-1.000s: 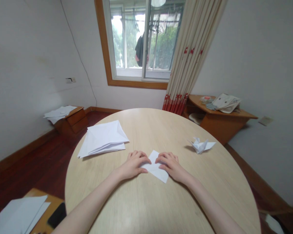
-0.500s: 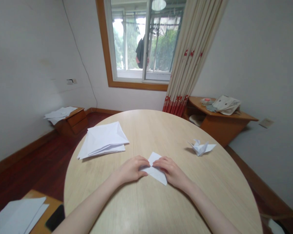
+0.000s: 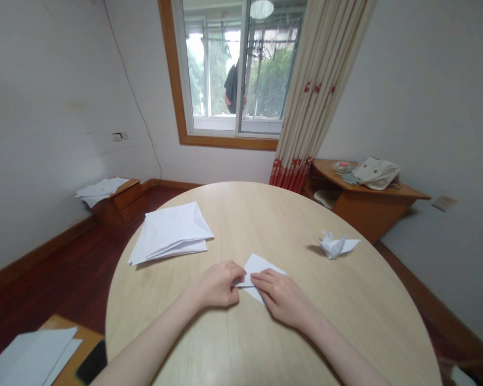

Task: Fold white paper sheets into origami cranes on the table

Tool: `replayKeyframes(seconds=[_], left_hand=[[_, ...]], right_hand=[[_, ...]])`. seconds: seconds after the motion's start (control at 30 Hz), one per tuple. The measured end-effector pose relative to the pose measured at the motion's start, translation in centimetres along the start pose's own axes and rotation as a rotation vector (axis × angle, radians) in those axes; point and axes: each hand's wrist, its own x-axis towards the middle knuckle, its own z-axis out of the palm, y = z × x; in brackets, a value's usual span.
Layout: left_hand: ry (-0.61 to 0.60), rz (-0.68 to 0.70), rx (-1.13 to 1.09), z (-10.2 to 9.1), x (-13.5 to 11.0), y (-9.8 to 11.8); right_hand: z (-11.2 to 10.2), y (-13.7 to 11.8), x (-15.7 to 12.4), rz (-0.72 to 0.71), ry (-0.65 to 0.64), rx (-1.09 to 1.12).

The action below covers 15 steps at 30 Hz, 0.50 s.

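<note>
A small piece of folded white paper lies on the round wooden table in front of me. My left hand pinches its left corner between thumb and curled fingers. Across its right part lies my right hand, fingers stretched out and pressing the paper down flat. The paper's far corner and a near flap show around the hands; the rest is covered by the fingers. To the right stands a white origami crane, apart from both hands.
A stack of white paper sheets sits at the table's left. More sheets and a black phone lie on a wooden surface at lower left. A corner desk with a cloth bag stands beyond the table, right.
My right hand has shifted toward me and flattened on the paper. The near flap on the right has been folded away from me. My left fingers have curled tighter at the left corner.
</note>
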Motion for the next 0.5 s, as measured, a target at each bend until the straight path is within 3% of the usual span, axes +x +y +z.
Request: replayKeyframes(seconds=[0.5], left_hand=[[0.08,-0.079,-0.036,0.3,0.1,-0.3]], right_hand=[[0.5,-1.4,0.2,0.086,0.017,-0.076]])
